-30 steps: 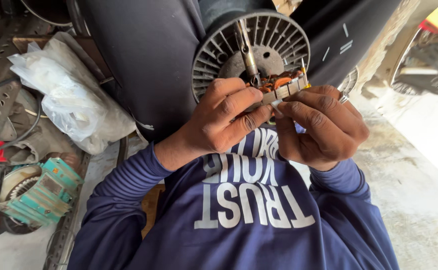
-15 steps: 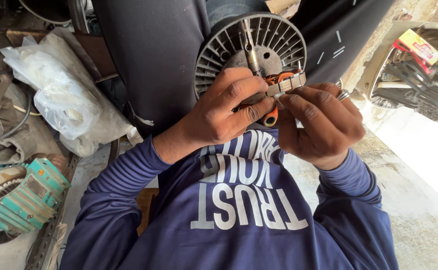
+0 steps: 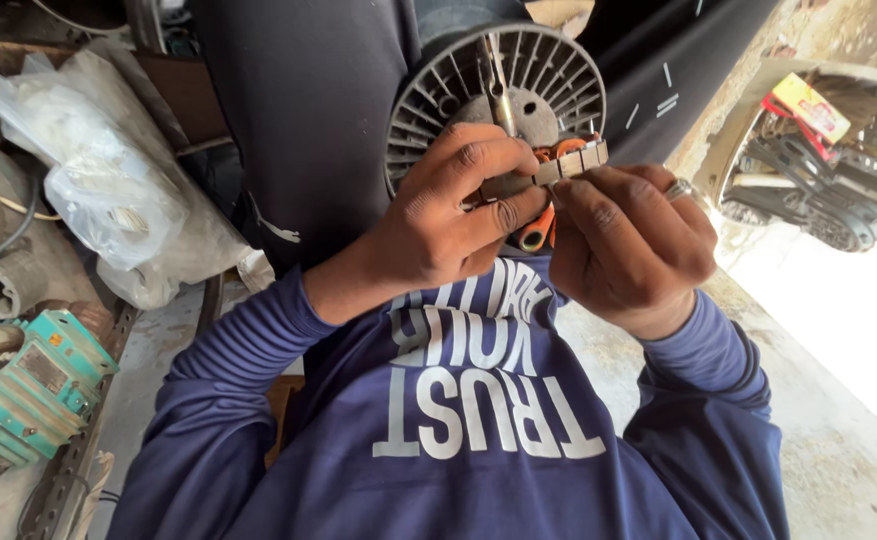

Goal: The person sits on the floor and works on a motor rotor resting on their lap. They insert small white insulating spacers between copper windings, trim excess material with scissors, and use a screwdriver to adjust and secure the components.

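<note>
Against the finned grey motor housing (image 3: 498,95), a small grey segmented strip (image 3: 570,163) is pinched by left hand (image 3: 450,218) and right hand (image 3: 626,245); orange-handled pliers (image 3: 540,225) are mostly hidden behind closed fingers.

both arms in blue sleeves come up bent at the elbows, hands meeting close in front of the chest. left hand (image 3: 453,225) curled, thumb pressing forward against the fingertips. right hand (image 3: 623,245) knuckles up, fingers folded tight, touching the left.
</note>
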